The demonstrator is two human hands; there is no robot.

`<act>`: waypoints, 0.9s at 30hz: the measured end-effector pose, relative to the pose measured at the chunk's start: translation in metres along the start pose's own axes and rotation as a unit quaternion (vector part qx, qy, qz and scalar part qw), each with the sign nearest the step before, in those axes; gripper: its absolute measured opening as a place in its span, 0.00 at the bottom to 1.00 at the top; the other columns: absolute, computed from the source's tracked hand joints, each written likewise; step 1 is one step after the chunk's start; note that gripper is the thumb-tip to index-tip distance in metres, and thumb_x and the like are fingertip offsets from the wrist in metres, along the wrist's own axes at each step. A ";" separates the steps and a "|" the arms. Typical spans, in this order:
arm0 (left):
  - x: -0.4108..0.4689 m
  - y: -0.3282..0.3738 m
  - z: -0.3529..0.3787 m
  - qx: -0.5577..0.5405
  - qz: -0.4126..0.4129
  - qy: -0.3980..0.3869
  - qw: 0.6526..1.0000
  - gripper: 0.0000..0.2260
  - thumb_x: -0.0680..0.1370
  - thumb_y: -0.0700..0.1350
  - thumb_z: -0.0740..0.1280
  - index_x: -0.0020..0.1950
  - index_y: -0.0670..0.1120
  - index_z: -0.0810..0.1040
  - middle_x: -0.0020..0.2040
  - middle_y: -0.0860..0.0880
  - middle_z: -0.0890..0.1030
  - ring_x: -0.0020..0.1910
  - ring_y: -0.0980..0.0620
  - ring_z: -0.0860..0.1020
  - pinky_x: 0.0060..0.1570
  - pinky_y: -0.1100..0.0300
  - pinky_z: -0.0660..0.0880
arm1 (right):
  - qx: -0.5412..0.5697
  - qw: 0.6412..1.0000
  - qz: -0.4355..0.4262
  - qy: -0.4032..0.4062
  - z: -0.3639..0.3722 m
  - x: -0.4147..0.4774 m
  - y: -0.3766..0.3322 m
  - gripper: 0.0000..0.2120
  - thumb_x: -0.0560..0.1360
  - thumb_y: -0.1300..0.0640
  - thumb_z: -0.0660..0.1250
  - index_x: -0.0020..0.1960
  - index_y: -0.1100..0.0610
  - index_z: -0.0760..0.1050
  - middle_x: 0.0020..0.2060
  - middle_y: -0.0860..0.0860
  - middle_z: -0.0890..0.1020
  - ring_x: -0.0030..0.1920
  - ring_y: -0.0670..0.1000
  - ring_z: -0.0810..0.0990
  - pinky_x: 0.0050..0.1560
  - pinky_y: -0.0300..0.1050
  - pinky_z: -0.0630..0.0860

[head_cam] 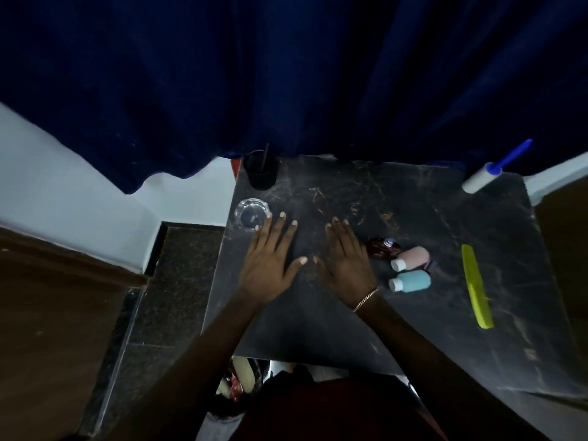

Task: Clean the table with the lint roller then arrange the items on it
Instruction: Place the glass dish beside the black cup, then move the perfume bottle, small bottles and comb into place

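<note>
A dark, dusty table point(413, 313) fills the middle of the view, with dry debris point(318, 195) scattered on its far half. My left hand point(270, 259) and my right hand point(346, 259) lie flat on it side by side, fingers spread, holding nothing. The lint roller point(483, 179), white with a blue handle, lies at the far right corner, well away from both hands. Right of my right hand lie a dark red bottle point(381, 248), a pink bottle point(412, 258) and a blue bottle point(412, 281). A yellow-green comb point(475, 286) lies further right.
A clear glass ashtray point(251, 213) sits just beyond my left fingertips. A black cup point(261, 170) with a stick in it stands at the far left corner. A dark blue curtain point(286, 74) hangs behind the table. A bin point(232, 386) stands below the near edge.
</note>
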State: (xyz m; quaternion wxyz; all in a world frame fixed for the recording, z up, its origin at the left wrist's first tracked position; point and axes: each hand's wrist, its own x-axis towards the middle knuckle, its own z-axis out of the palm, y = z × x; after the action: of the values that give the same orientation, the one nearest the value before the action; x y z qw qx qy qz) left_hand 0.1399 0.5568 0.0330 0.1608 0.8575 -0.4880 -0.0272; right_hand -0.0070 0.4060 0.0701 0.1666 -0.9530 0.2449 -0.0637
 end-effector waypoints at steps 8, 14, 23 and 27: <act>0.031 0.085 0.046 -0.091 0.028 -0.065 0.993 0.43 0.79 0.70 0.60 0.85 0.48 0.49 0.86 0.47 0.50 0.85 0.48 0.42 0.82 0.44 0.50 | 0.021 0.994 0.091 0.062 -0.030 -0.050 0.082 0.32 0.77 0.49 0.67 0.76 0.63 0.65 0.75 0.60 0.68 0.77 0.59 0.64 0.75 0.55 0.67; 0.057 0.155 0.074 -0.239 -0.117 -0.111 0.958 0.52 0.70 0.68 0.73 0.84 0.47 0.51 0.83 0.44 0.59 0.83 0.44 0.58 0.78 0.43 0.64 | 0.054 0.982 0.163 0.081 -0.046 -0.067 0.132 0.30 0.76 0.49 0.67 0.73 0.64 0.68 0.72 0.60 0.72 0.73 0.60 0.70 0.71 0.55 0.71; 0.065 0.223 0.122 -0.387 -0.328 -0.027 0.861 0.52 0.67 0.56 0.82 0.81 0.46 0.55 0.77 0.42 0.69 0.74 0.41 0.72 0.71 0.43 0.72 | 0.063 0.981 0.177 0.045 -0.062 -0.090 0.186 0.30 0.76 0.54 0.72 0.74 0.65 0.68 0.72 0.63 0.71 0.72 0.62 0.72 0.69 0.58 0.73; 0.071 0.240 0.136 -0.383 -0.358 0.029 0.851 0.49 0.67 0.53 0.83 0.79 0.41 0.58 0.74 0.40 0.71 0.73 0.41 0.72 0.71 0.43 0.72 | 0.042 0.985 0.161 0.040 -0.066 -0.092 0.207 0.30 0.77 0.52 0.72 0.72 0.66 0.70 0.71 0.63 0.73 0.70 0.62 0.74 0.69 0.56 0.74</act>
State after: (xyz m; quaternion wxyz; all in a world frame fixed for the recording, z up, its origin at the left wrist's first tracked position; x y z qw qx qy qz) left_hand -0.0491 0.3493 -0.0155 0.4700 0.8436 -0.0932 -0.2425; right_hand -0.1929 0.2618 0.0564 0.2041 -0.8902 0.3985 -0.0844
